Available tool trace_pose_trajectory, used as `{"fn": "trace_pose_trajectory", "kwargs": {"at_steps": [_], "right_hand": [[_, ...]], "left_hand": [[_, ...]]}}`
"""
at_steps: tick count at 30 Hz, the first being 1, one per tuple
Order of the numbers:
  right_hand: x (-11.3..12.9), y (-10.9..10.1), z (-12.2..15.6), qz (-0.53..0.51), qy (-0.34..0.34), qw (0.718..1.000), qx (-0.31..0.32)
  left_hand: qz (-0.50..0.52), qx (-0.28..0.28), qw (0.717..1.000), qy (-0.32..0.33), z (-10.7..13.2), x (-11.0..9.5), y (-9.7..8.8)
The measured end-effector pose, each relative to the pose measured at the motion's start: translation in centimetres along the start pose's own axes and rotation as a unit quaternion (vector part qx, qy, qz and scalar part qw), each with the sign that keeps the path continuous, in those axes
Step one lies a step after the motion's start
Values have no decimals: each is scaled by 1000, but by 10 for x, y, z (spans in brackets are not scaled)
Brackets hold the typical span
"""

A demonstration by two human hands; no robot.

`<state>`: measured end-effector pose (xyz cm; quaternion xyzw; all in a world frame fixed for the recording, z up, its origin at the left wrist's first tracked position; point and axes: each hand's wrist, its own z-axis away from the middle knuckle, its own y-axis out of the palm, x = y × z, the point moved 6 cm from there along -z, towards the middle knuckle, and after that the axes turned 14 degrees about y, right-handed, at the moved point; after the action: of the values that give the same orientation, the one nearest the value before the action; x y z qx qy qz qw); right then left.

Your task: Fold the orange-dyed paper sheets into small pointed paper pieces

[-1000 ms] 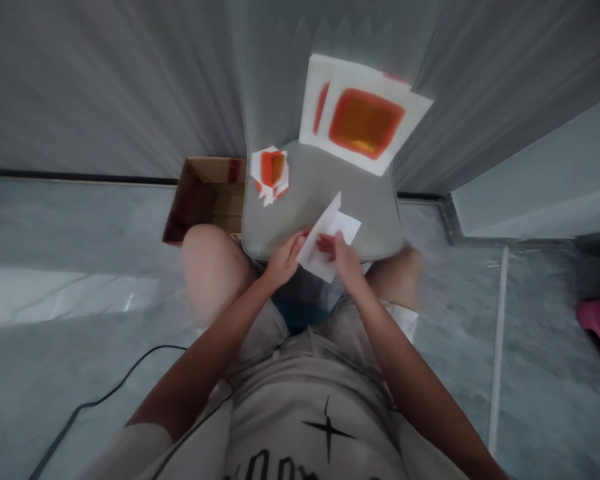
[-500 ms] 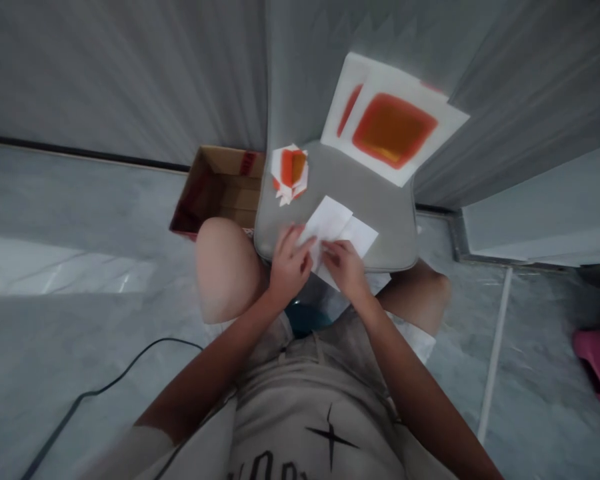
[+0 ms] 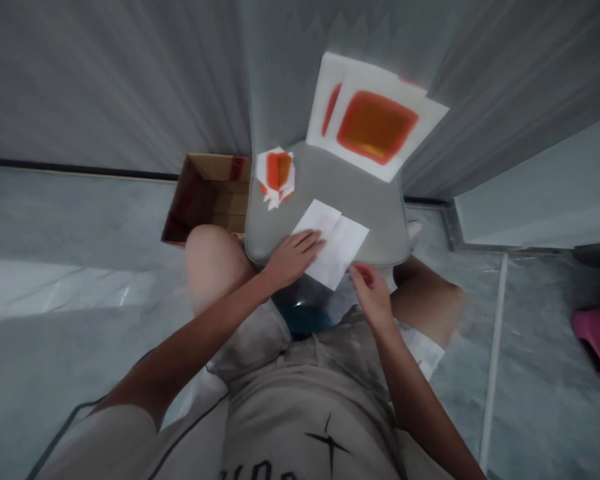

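Observation:
A folded sheet of white paper [image 3: 337, 250] lies slantwise on the front of a grey chair seat [image 3: 380, 227], its near corner jutting past the seat edge. My left hand [image 3: 294, 257] rests flat on the left part of this sheet, fingers stretched out. At the sheet's right edge, my right hand [image 3: 371, 287] has its fingers curled, with thumb and fingertips closed at the paper's border. Behind them on the seat is a small folded paper piece in white and orange [image 3: 277, 175]. White sheets with an orange-red square [image 3: 377, 127] lean against the chair back.
An open cardboard box [image 3: 205, 200] stands on the floor left of the chair. My knees flank the seat. A dark cable [image 3: 63, 430] runs across the floor at lower left, and a pink object [image 3: 597, 347] sits at the far right.
Both hands were close together over the paper's middle. The left hand has flattened onto the sheet, and the right has moved to its right edge. The view has shifted slightly.

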<state>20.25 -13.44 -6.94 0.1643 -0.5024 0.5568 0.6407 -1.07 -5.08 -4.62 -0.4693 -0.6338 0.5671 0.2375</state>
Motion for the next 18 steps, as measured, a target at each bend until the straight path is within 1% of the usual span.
{"fn": "trace_pose_trajectory", "kwargs": {"at_steps": [2, 4, 7, 9, 11, 12, 14, 15, 18], "right_hand": [[-1, 8, -1, -26, 27, 999, 32], [0, 10, -3, -42, 46, 998, 24], [2, 8, -5, -56, 67, 996, 5], [3, 8, -4, -71, 80, 994, 25], [4, 9, -2, -89, 91, 991, 49], [5, 8, -2, -97, 95, 989, 51], [7, 4, -4, -106, 89, 990, 36], [10, 1, -6, -103, 78, 991, 27], [21, -6, -16, -64, 29, 997, 16]], "left_hand": [[-15, -5, 1000, -26, -2, -7, 2], [-24, -12, 998, -54, -6, -15, 3], [-26, -18, 995, -94, -11, -24, 0], [-21, -19, 994, -106, -14, -26, -4], [-15, -16, 994, -108, -18, -21, -10], [-12, -13, 994, -106, -19, -17, -13], [-5, -3, 996, -88, -25, -4, -18], [0, 4, 998, -67, -28, 2, -19], [17, 30, 999, 28, -41, 16, -16]]}}
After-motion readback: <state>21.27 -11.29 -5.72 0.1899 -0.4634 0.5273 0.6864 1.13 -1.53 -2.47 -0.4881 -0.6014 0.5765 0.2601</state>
